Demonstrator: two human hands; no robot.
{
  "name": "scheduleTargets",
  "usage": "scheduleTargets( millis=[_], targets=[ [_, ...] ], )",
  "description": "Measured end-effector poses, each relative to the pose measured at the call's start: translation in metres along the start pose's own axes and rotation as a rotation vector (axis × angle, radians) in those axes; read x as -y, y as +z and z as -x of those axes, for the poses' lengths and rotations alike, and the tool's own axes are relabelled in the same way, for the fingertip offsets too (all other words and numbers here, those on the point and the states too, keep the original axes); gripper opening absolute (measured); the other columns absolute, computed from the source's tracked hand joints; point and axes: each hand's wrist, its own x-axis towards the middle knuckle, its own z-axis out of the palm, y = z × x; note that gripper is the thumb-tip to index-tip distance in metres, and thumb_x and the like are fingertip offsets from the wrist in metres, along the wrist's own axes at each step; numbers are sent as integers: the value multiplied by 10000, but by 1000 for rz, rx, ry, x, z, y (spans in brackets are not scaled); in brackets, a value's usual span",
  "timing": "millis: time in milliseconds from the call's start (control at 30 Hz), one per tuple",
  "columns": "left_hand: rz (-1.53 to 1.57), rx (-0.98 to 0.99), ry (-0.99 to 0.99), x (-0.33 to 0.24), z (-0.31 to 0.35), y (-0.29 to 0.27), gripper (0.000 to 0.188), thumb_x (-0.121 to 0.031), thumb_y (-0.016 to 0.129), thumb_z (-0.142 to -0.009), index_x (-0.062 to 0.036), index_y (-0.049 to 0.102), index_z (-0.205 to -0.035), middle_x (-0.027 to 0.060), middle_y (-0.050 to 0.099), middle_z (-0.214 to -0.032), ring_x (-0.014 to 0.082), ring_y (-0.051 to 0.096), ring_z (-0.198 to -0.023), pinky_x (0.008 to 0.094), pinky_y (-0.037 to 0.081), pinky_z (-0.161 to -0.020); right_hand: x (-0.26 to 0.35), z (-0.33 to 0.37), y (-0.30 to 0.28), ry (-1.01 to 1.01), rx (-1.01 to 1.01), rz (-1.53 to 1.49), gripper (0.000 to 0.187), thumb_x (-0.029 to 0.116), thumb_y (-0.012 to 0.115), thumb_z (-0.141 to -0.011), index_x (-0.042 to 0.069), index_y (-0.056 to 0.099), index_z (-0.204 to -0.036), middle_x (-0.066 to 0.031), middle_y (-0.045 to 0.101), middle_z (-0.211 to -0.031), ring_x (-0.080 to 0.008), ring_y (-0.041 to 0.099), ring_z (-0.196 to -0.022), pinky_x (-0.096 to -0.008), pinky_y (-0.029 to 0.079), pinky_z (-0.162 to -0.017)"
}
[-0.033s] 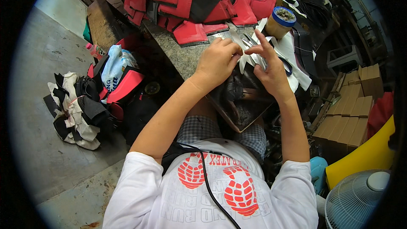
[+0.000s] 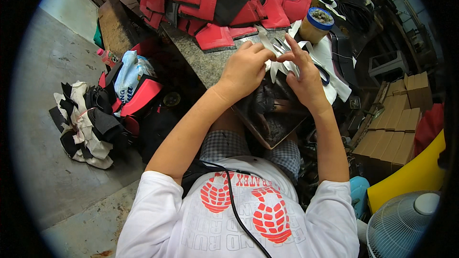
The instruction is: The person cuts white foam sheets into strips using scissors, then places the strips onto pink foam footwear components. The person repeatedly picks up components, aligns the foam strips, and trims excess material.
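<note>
Over a dark, worn board (image 2: 267, 129) on my lap, my two hands almost meet at the fingertips. Narrow white strips (image 2: 276, 72) fan out between and below them. My left hand (image 2: 242, 67) is closed, thumb and fingers pinching a white strip; its palm side is hidden. My right hand (image 2: 306, 71) has its index finger raised, and its other fingers and thumb bend around the strips. Beside the right hand shows a dark blue handle loop (image 2: 325, 74), with slim metal blades (image 2: 282, 45) beyond the fingers, seemingly scissors.
Red and black padded pieces (image 2: 215, 0) are heaped on the stone-topped table (image 2: 191, 50). A blue-rimmed jar (image 2: 316, 24) stands right of them. Cardboard pieces (image 2: 392, 129) are stacked at right, above a fan (image 2: 406, 224). Scraps (image 2: 86, 124) lie at left on the floor (image 2: 52, 177).
My left hand's fingertips have shifted very slightly toward the right hand. The right hand looks unchanged.
</note>
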Motion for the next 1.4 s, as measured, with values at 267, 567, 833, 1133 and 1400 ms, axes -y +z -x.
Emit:
scheduleTargets(
  millis=[267, 567, 833, 1133, 1400],
  targets=[
    [-118, 235, 293, 19, -23, -5, 330, -29, 718, -698, -178, 698, -992, 40, 603, -998, 266, 555, -986, 377, 500, -833, -11, -2, -3, 273, -356, -351, 895, -117, 453, -797, 153, 105, -1577, -165, 677, -1050, -195, 657, -982, -306, 495, -901],
    [1071, -32, -462, 6, -15, -17, 117, -84, 653, -904, 9, 654, -975, 47, 657, -913, 109, 618, -790, 247, 481, -756, 16, -19, 22, 81, -219, -638, 977, 46, 744, -824, 129, 119, -1571, -117, 665, -1119, -181, 626, -1057, -361, 458, -969],
    [857, -41, -414, 22, -28, -48, 104, -132, 641, -888, -52, 639, -955, -12, 635, -800, 34, 522, -684, 195, 402, -600, 27, -38, 31, 151, -451, -680, 579, -59, 581, -870, 54, 419, -1414, -20, 598, -913, -68, 568, -797, -206, 459, -770],
    [-554, -514, -349, 108, -163, -139, 686, -404, 719, -785, 12, 479, -1274, 239, 600, -1200, 407, 558, -1159, 492, 442, -986, 14, -32, 41, 198, -365, -714, 598, -99, 543, -825, 46, 417, -1391, -56, 551, -961, -101, 589, -791, -259, 559, -706],
    [-334, -615, -192, 134, -193, -148, 649, -288, 753, -730, -25, 517, -1274, 277, 661, -1040, 412, 652, -982, 472, 516, -860, 8, -34, 37, 231, -451, -788, 523, -74, 611, -865, 37, 472, -1356, -58, 639, -961, -111, 619, -847, -259, 525, -754]
  ],
)
